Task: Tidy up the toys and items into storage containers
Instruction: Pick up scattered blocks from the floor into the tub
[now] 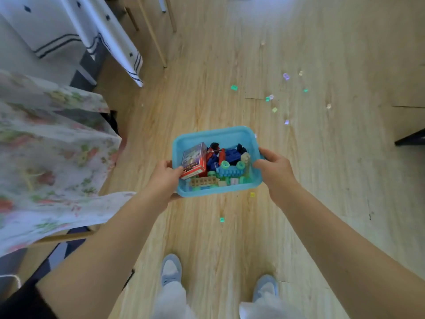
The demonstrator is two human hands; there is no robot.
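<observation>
bin: shallow light-blue rectangular plastic bin (213, 137), held up above the floor in front of the person, everything else placed relative to it
left hand: left hand (164, 179) grips the bin's left side, thumb hooked over the rim and touching the red box, the other fingers wrapped underneath where I can't really see them
right hand: right hand (274, 168) grips the bin's right side, thumb over the rim on the inside, fingers curled round the outer edge
inside the bin: red cardboard box with a picture on its face (194, 161) leaning at the left end, a dark blue and red toy figure (220, 155) in the middle, a blue studded building brick with mint-green wheels (230, 172) towards the near right, a tan studded brick (204, 181) along the near wall
floor: light wooden plank floor (322, 169) under the bin
loose bits: small pastel plastic pieces (274, 109) scattered on the floor beyond the bin to the right, plus a yellow one (252, 194) just beside its near-right corner and a green one (222, 219) nearer the person
left of the bin: floral tablecloth (53, 143) hanging down, and farther off a white cloth with dark stripes (76, 26)
feet: two light-blue shoes (171, 269) on the floor, well on the person's side of the bin
</observation>
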